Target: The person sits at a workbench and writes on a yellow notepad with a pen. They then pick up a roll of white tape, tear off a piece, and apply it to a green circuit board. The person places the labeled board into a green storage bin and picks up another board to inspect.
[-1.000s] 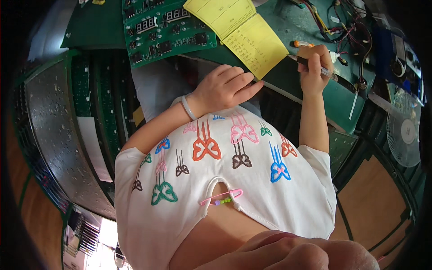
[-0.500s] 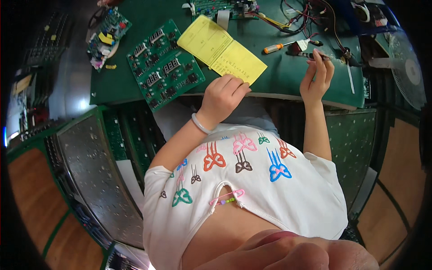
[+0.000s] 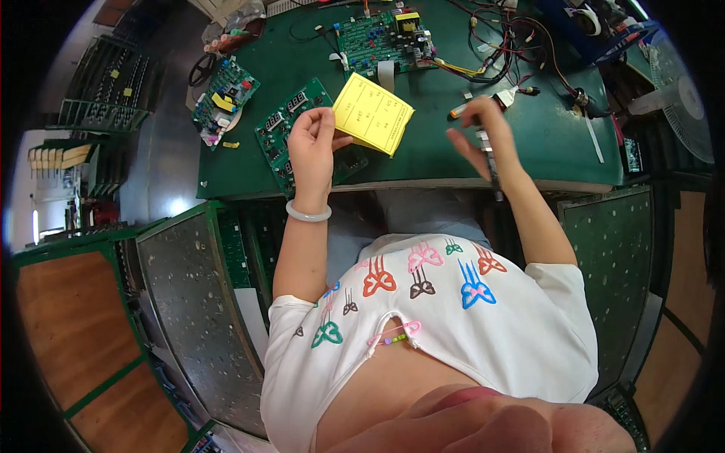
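Observation:
My left hand (image 3: 311, 143) pinches the left edge of a yellow paper card (image 3: 370, 113) with printed lines; one face of it shows, partly over the table. Beneath that hand lies a green circuit board (image 3: 273, 140) with several small digit displays, partly hidden by the hand and card. In my right hand (image 3: 498, 140) is a dark pen (image 3: 489, 160), gripped between thumb and fingers and pointing down toward the table's near edge. Motion blurs the right fingers a little. Just past them lies an orange-handled screwdriver (image 3: 456, 112), mostly covered by the hand.
A populated circuit board (image 3: 370, 45) stands at the back of the green table (image 3: 423, 162), with a tangle of wires (image 3: 513, 45) to its right. Another board (image 3: 224, 98) lies at the left. A fan (image 3: 672, 106) is at the far right, near a white strip (image 3: 593, 140).
My left hand has moved left and taken the card's edge; the card's two-panel spread now shows as one panel. My right hand has come left and nearer, bringing the pen along.

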The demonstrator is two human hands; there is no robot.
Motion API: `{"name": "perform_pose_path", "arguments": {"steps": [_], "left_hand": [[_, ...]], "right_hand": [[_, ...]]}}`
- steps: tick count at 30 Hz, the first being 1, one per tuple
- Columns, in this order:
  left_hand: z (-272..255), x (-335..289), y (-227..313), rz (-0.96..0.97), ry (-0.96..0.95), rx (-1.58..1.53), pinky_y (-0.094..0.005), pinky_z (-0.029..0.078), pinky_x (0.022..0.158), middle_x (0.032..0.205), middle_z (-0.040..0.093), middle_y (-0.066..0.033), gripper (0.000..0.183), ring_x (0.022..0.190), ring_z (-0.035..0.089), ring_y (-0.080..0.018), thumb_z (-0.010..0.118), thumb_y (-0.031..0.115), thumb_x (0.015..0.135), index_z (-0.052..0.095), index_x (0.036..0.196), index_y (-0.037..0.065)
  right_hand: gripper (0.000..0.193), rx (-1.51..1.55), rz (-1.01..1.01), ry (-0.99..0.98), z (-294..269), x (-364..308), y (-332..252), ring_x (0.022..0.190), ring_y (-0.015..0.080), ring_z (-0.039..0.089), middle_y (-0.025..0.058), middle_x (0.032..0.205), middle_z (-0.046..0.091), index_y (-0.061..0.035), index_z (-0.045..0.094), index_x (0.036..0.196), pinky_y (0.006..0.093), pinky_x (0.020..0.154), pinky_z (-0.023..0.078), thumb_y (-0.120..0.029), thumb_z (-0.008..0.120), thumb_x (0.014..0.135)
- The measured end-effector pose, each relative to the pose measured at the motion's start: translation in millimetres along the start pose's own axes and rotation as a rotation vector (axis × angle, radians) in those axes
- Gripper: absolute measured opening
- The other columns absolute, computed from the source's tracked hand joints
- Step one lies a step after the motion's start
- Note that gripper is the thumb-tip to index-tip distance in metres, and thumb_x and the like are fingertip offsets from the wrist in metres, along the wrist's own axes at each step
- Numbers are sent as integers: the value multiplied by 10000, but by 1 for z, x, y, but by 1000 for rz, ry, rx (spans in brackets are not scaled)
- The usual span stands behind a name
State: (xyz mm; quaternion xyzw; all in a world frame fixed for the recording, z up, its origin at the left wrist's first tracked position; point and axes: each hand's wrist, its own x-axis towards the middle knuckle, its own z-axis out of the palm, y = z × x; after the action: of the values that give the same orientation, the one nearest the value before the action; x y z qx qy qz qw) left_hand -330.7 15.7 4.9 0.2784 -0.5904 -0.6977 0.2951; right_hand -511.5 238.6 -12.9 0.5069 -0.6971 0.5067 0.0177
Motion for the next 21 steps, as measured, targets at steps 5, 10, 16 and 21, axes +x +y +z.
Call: {"name": "perform_pose_path", "arguments": {"steps": [5, 10, 16, 21], "left_hand": [[6, -2, 4, 836, 51, 1195, -434, 436, 977, 1206, 572, -162, 366, 1153, 532, -347, 685, 141, 834, 581, 1163, 19], [14, -15, 2, 672, -452, 1120, -428, 423, 985, 1222, 566, -163, 378, 1145, 529, -347, 701, 171, 803, 603, 1141, 35], [18, 25, -14, 675, -258, 1249, -453, 459, 917, 1189, 596, -179, 390, 1074, 578, -370, 625, 161, 846, 557, 1207, 29], [38, 52, -11, 432, -324, 1249, -460, 487, 880, 1147, 613, -201, 393, 1046, 595, -375, 588, 131, 843, 524, 1214, 22]], "right_hand": [[360, -34, -221, -132, 32, 3, -9, 944, 353, 562, 140, 1081, 555, -77, 505, 986, 400, 768, 486, 15, 726, 718], [362, -17, -119, -24, 42, -3, -6, 935, 356, 558, 142, 1025, 559, -62, 503, 989, 414, 785, 473, -13, 727, 709], [407, -96, -209, -63, 60, 2, -15, 879, 344, 547, 122, 938, 565, -66, 525, 987, 415, 761, 456, -86, 786, 676], [348, -298, -281, -168, 83, 2, -30, 912, 269, 583, 75, 962, 570, -104, 529, 988, 392, 762, 479, -192, 739, 724]]}}
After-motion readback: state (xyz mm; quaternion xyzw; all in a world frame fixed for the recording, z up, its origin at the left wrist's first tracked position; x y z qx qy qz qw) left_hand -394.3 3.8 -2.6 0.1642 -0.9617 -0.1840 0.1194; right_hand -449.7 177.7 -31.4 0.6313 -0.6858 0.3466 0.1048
